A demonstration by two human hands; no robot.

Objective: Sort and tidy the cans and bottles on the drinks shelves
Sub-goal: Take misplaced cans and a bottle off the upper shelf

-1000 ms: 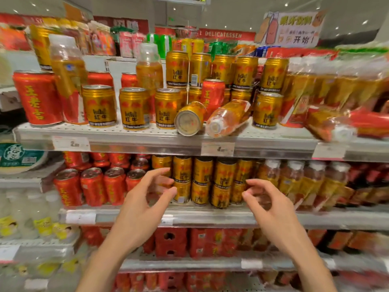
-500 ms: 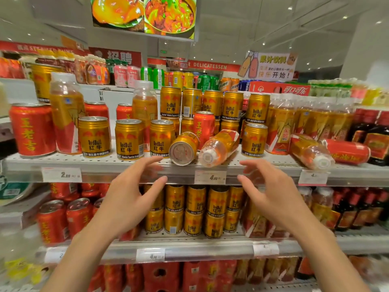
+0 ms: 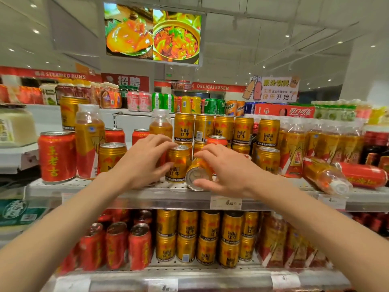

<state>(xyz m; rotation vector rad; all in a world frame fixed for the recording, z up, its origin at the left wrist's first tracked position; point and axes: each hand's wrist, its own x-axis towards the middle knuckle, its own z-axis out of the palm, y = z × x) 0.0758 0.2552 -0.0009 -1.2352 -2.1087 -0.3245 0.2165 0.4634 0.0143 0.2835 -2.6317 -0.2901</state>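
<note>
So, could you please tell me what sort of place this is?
Most likely a supermarket drinks aisle: tiered metal shelves stocked with gold cans and bottles, price tags on the shelf edges, and a red DELICATESSEN sign behind.

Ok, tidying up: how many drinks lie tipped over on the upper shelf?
3: gold can under the right hand, orange bottle and red bottle at far right; the hand may hide more.

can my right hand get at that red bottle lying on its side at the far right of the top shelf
Probably yes. The right hand is on the tipped gold can now, but the red bottle lies at the shelf's front edge with open space before it; only the fallen orange bottle lies between.
</note>
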